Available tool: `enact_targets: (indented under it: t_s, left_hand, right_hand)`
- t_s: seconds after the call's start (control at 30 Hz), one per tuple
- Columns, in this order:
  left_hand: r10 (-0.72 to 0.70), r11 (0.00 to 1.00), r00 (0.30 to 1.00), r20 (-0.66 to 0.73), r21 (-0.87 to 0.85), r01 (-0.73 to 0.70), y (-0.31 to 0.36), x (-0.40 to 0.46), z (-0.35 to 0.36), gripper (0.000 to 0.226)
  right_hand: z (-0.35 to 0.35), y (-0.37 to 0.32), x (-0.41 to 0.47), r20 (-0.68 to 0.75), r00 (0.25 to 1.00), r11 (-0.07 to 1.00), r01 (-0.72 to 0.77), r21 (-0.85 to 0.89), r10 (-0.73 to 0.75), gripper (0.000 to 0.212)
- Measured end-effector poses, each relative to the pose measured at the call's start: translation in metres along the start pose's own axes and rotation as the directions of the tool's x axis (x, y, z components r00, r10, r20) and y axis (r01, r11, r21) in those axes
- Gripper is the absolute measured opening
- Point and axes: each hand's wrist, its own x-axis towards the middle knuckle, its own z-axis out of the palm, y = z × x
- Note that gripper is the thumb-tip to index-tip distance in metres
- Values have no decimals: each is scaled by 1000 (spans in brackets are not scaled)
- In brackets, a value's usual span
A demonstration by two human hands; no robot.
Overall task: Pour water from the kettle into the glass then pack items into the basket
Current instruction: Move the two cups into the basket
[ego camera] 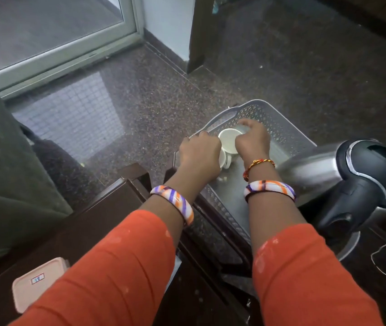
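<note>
Orange sleeves (107,267) and striped bangles (175,203) reach down into a grey lattice plastic basket (274,121) on the speckled floor. The left hand (199,156) curls round one white cup (222,158); the right hand (253,142) grips a second, round cup (228,138). A steel kettle (342,172) stands right.
</note>
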Motion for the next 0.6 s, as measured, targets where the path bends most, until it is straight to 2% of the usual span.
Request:
enact_targets:
  t_s: [0.07,0.1,0.47,0.6]
  left_hand:
    - [-14,1000,1000,-5,-3,14,-1,-2,4,42]
    - [-19,1000,1000,-9,-6,19,-2,-3,6,43]
    - [18,999,1000,-23,40,-17,0,-1,22,51]
    - [50,996,999,-4,69,-49,-2,0,27,72]
  right_hand:
    - [0,-1,1,-14,986,986,-165,-23,165,39]
    - [2,-2,3,-10,982,981,-190,-36,190,37]
    - [8,-8,7,-23,998,998,-64,-23,64,49]
    - [10,-10,4,-26,994,994,-101,41,103,50]
